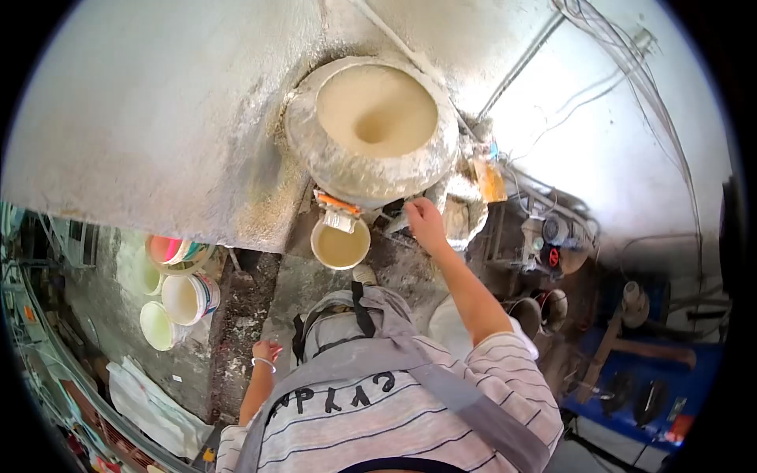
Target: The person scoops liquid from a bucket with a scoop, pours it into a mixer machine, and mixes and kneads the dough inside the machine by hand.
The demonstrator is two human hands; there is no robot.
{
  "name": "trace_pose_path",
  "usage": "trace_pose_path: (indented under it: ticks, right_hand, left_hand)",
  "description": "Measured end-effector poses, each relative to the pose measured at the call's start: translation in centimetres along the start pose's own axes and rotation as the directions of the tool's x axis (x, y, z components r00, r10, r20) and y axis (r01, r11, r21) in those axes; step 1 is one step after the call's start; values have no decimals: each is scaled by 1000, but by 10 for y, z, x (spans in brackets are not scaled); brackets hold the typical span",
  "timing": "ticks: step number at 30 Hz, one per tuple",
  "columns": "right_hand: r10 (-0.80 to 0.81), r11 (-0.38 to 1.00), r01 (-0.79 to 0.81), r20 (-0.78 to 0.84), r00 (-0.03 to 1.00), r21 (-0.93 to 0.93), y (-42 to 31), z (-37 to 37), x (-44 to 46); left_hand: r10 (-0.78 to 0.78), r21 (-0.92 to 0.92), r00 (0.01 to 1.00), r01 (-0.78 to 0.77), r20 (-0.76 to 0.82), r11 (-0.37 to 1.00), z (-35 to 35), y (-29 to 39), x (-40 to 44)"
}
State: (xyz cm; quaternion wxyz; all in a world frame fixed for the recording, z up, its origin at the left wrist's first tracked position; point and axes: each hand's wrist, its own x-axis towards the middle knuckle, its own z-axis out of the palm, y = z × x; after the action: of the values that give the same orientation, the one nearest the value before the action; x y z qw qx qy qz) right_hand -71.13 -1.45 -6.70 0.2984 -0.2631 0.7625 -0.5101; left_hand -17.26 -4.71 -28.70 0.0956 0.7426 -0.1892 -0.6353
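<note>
A mixing drum point(300, 130) caked with pale residue stands in front of me, full of beige slurry point(410, 98) with a funnel-shaped swirl in it. Below its orange-edged spout point(339, 213) a white bucket point(319, 256) holds liquid of a similar colour. Just right of the spout, my right hand point(426, 221) is closed low at the drum's side, beside some dark metal parts; what its fingers grip is hidden. My left hand point(266, 351), with a white band at the wrist, hangs by my side, its fingers loosely apart and nothing visible in them.
Several buckets point(189, 299) stand on the floor at left, near a white sack point(154, 406). A splattered wall point(142, 118) rises left of the drum. At right are a motor point(557, 231), cables, and a blue surface point(631, 386) bearing tools.
</note>
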Motion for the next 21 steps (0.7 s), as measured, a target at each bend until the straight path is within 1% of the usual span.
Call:
trace_pose_path:
  ticks: [1,2,3,4,5,6,7,8,9,11,12,13,14,15,16,18,19,20,21]
  right_hand:
    - [-30,999,31,61,998,-20,-10,-4,22]
    - [-72,995,77,78,994,-69,-13,-11,51]
    - [-115,986,126,98,989,-114,-17,-17,83]
    - [-237,958,232,-9,971,-171,-25,-21,113]
    - [-358,916,326,-107,928,-235,-33,-21,144]
    - [-447,853,394,-90,890,-341,-27,-19,180]
    - [-409,762,442,178,895,-474,-22,-16,209]
    - [-308,642,514,423,852,-569,-18,-13,236]
    - [-159,504,603,620,768,-618,-19,-9,261]
    - [-55,419,444,466,883,-792,-29,-1,302]
    - [-7,367,352,376,927,-861,-29,2,312]
    - [144,460,326,432,890,-826,-24,2,315]
    - [284,543,281,488,825,-791,-14,1,315]
    - [410,615,218,543,733,-758,0,2,315]
    - [378,616,457,750,543,-641,48,13,326]
    - [399,700,412,798,451,-583,74,24,322]
    - [474,753,136,674,566,-644,39,26,296]
    - [564,761,-151,529,633,-631,11,26,280]
    - [473,857,-163,621,625,-489,-1,21,285]
  left_hand:
    - [-1,-20,1000,1,-18,1000,28,4,-17]
    - [12,30,1000,-12,-8,999,56,13,-37]
    - [107,48,994,-107,-10,993,80,16,-50]
    - [225,56,974,-223,-34,973,96,8,-41]
    - [336,67,940,-332,-61,941,110,-2,-34]
    - [371,116,926,-363,-62,925,119,-5,-39]
    - [404,164,912,-390,-63,906,125,-9,-46]
    - [438,214,897,-416,-64,884,130,-10,-56]
    - [372,157,923,-355,-96,922,133,-13,-61]
    - [231,45,962,-227,-146,973,129,-28,-69]
    - [189,-20,969,-195,-158,981,123,-37,-73]
    - [147,-90,976,-163,-163,982,118,-46,-74]
    - [105,-160,980,-132,-167,978,113,-54,-75]
    - [61,-224,983,-100,-174,969,108,-61,-77]
    - [28,-265,984,-75,-175,961,105,-69,-77]
    - [-45,-331,986,-12,-163,944,105,-83,-77]
    - [-75,-355,985,15,-155,935,106,-91,-75]
    - [-98,-375,984,36,-148,926,108,-96,-73]
    - [-113,-394,984,51,-137,918,110,-101,-71]
